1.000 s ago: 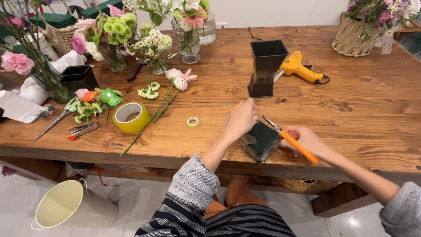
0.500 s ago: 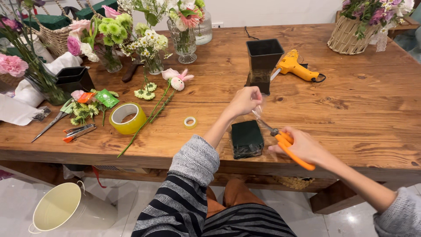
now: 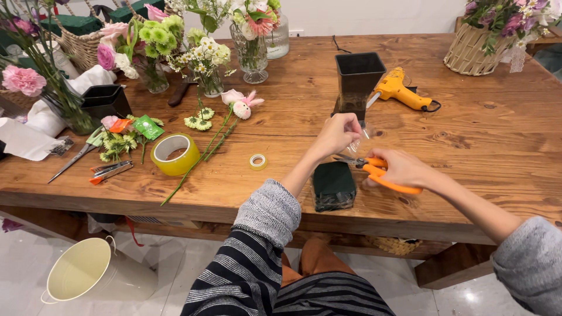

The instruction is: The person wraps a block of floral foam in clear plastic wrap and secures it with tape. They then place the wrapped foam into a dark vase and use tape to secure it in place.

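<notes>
My left hand [image 3: 338, 133] is raised over the wooden table [image 3: 281, 175], pinching a strip of clear plastic film [image 3: 358, 142] that stretches down and to the right. My right hand [image 3: 403, 168] grips orange-handled scissors [image 3: 369, 165] whose blades point left at that film. Just below both hands a dark green block wrapped in clear film [image 3: 333, 185] lies near the table's front edge. Behind the hands stands a black square pot [image 3: 357, 79].
A yellow glue gun [image 3: 400, 89] lies right of the pot. A small tape ring [image 3: 257, 161], a large yellow tape roll [image 3: 174, 154], cut flowers [image 3: 221, 126], vases [image 3: 252, 50], a wicker basket [image 3: 475, 50] and loose scissors [image 3: 76, 158] crowd the left and back. A cream bucket [image 3: 82, 270] sits on the floor.
The green block was held at the table edge by both hands; it now lies on the table. My left hand has lifted with the film, and the scissors have moved up toward it.
</notes>
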